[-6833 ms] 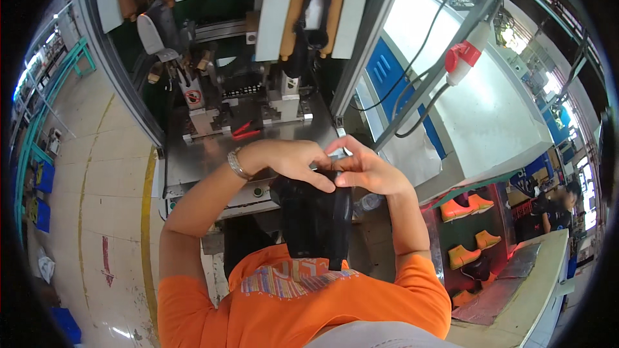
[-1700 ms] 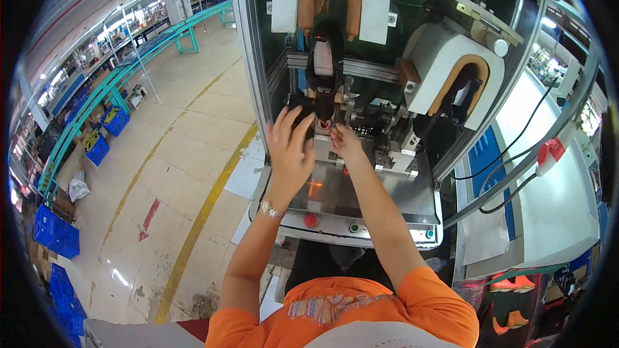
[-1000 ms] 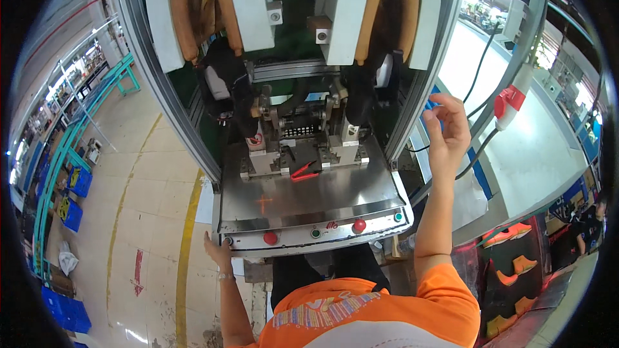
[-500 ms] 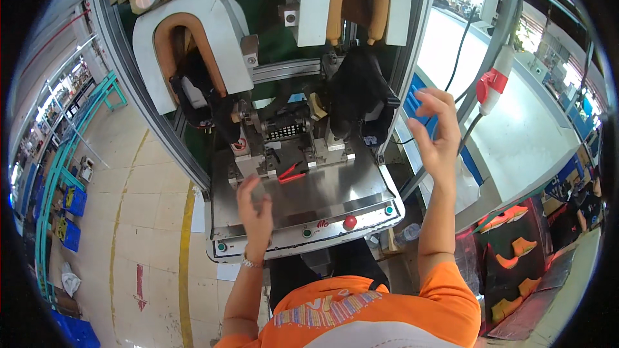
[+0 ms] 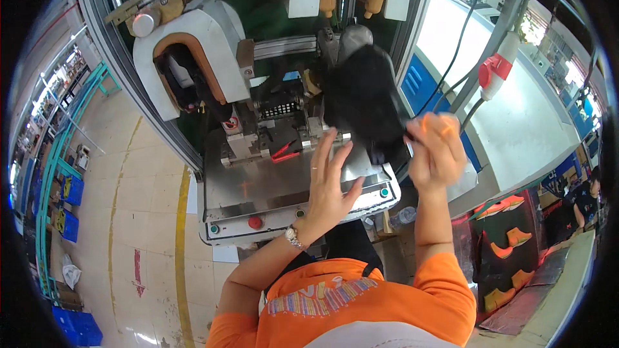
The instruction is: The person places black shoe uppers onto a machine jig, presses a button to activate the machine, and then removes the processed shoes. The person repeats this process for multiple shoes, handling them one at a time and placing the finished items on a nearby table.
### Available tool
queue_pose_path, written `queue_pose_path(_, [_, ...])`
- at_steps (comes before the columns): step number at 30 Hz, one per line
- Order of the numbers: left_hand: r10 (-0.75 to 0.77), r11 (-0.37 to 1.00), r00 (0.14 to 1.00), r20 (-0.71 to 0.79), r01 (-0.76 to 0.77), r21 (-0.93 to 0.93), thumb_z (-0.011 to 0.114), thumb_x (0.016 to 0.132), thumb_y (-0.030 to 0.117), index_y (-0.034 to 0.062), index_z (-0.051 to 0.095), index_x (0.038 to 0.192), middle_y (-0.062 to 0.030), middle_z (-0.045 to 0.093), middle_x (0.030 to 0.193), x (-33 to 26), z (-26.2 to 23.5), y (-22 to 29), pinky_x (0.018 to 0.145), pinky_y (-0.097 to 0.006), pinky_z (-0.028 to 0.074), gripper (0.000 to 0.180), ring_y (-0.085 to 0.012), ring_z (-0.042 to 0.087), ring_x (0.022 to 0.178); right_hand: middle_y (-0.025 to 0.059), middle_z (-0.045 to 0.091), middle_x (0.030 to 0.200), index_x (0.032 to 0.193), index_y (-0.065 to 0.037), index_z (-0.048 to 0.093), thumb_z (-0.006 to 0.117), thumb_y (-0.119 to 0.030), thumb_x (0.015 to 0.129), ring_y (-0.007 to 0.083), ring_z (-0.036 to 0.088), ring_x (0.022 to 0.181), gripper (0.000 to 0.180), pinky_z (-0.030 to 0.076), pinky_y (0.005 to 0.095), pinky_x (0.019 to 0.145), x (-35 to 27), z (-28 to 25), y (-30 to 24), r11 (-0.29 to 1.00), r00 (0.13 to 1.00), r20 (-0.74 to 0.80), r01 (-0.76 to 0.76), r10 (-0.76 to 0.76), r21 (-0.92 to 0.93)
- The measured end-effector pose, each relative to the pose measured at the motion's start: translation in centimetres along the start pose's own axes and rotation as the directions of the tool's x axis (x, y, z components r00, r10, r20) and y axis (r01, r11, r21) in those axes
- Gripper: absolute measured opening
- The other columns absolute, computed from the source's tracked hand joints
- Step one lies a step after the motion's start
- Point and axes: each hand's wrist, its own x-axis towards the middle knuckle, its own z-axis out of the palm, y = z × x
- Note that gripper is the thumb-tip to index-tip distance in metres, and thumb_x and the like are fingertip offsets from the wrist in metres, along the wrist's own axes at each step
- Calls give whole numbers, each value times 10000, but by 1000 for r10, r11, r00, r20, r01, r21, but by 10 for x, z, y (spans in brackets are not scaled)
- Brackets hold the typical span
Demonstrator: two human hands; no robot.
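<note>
while my left hand (image 5: 330, 187) stands raised over the steel surface (image 5: 258, 187), the black piece (image 5: 364, 93) lies ahead of it and slightly to the right, at the right-hand side of the machine. my left fingertips are just beside its lower left edge; contact there cannot be confirmed. my right hand (image 5: 438, 151) is at the piece's lower right edge, fingers curled toward it; that hand is blurred, and i cannot tell whether it pinches the material. my left hand is spread, fingers apart and thumb out to the right, with nothing in it.

condition of the piece: black, matt over most of its face, broad and rounded at the top, slanting down to the right, its lower end in front of the surface's right part. outline slightly blurred; surface detail not readable. a grey rounded metal form (image 5: 356, 40) shows directly above its top.

also noted: a second black item (image 5: 184, 77) with a pale inner part, inside the brown padded arch (image 5: 193, 45) at left; red-handled pliers (image 5: 284, 153) on the surface, left of my left fingertips.
</note>
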Motion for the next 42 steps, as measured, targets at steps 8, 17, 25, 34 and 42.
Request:
queue_pose_path(8, [-125,909,988,-92,77,-410,692,672,131,-19,247,1256,-254,200,1298,-21,73,41,982,-427,245,749,-387,255,1184,36,534,750,840,-37,617,642,-131,613,159,482,577,247,350,270,519,16,-37,-47,993,971,213,98,-108,59])
queue_pose_path(17, [-538,171,791,293,443,-880,579,796,114,-63,455,1125,-95,469,1168,-52,96,65,916,-296,346,394,-187,454,1051,119,544,961,1119,-15,479,639,-293,759,192,520,874,482,418,298,765,-29,-138,-12,653,555,373,-723,743,-226])
queue_pose_path(25, [-172,-698,143,975,681,-223,549,824,343,122,434,1168,-83,435,1207,-98,170,41,861,-432,410,425,-230,444,1090,25,579,1029,1107,-21,516,694,-75,684,117,526,943,462,395,277,873,-172,-179,-87,-532,-341,531,-806,776,260])
queue_pose_path(34, [-168,-640,-365,916,747,180,489,852,215,105,347,1190,-100,284,1323,-175,164,-24,924,-629,282,382,-258,306,1220,60,572,738,884,-34,544,641,-126,696,167,506,521,231,382,312,432,-282,-330,0,-540,-521,-331,-841,786,41])
queue_pose_path(42, [-406,-625,-299,864,780,-24,458,851,178,97,494,1033,-57,426,1235,-146,136,-57,947,-599,277,202,-208,390,1170,137,469,1189,1159,6,452,645,-360,729,173,510,1012,597,470,347,732,-312,-493,191,-447,-408,-709,-883,576,145])
